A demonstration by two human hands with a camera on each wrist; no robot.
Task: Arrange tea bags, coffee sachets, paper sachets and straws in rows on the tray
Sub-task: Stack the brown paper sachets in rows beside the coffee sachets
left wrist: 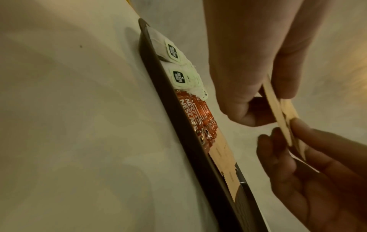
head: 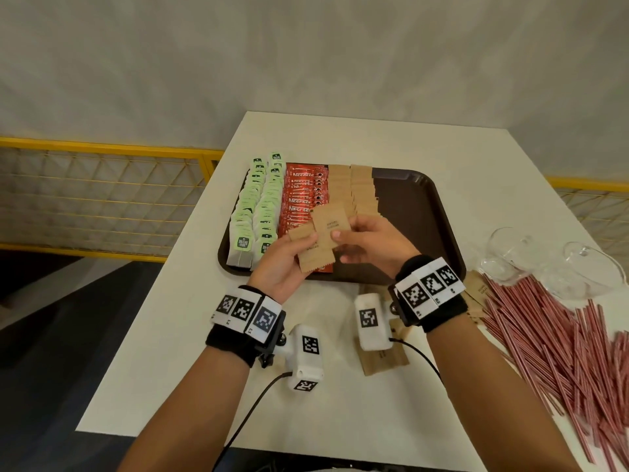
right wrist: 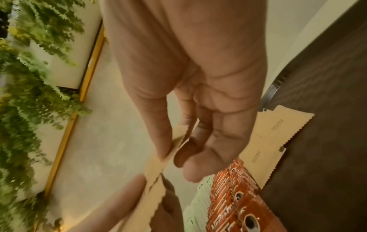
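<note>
Left hand (head: 284, 258) and right hand (head: 369, 241) pinching paper sachets (head: 323, 238) (fanned), above tray (head: 429, 212)

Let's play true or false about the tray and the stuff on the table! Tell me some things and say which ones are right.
1. Both hands hold brown paper sachets above the tray. True: the left hand and the right hand pinch them.
2. The green tea bags sit at the tray's right side. False: they are at its left side.
3. The red coffee sachets lie between the tea bags and the paper sachet rows. True.
4. The straws are lined up on the tray. False: they lie heaped on the table, to the right.
5. Every paper sachet is on the tray. False: some loose sachets lie on the table.
</note>
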